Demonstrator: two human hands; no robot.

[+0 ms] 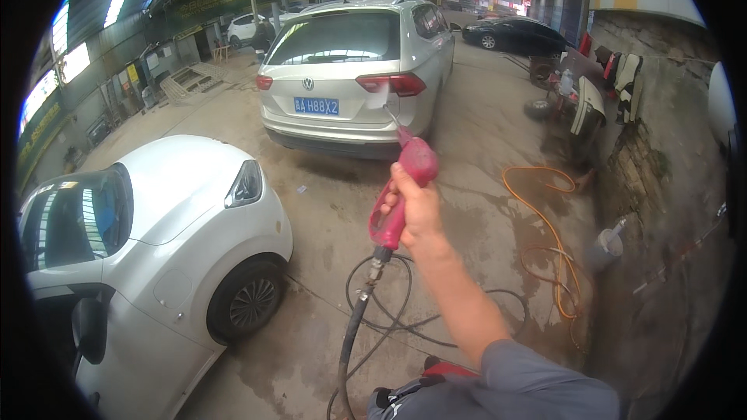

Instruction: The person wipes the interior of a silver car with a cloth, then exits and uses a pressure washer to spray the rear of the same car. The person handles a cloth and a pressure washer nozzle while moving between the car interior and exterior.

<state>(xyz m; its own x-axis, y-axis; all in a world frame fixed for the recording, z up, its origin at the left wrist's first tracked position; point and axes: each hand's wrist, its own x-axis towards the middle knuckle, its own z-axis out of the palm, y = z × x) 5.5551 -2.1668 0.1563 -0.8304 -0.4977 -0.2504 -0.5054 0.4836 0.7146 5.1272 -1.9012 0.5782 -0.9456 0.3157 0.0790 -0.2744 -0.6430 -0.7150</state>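
My right hand (421, 210) is wrapped around the handle of a red pressure-washer spray gun (420, 160), held out in front of me. Its thin metal lance (392, 115) points forward and slightly left, overlapping the rear of a silver Volkswagen SUV (280, 91). A whitish blur lies by the SUV's right tail light (408, 84); I cannot tell whether it is spray. From the gun's lower end a black hose (349, 338) hangs down past my body. My left hand is out of view.
A white car (181, 186) stands close at left. Loops of black hose (402, 326) and an orange hose (551, 227) lie on wet concrete. Along the rock wall (653, 151) are a grey bucket (604, 251) and a loose wheel (540, 108). A black car (519, 35) and a person (261, 38) are farther off.
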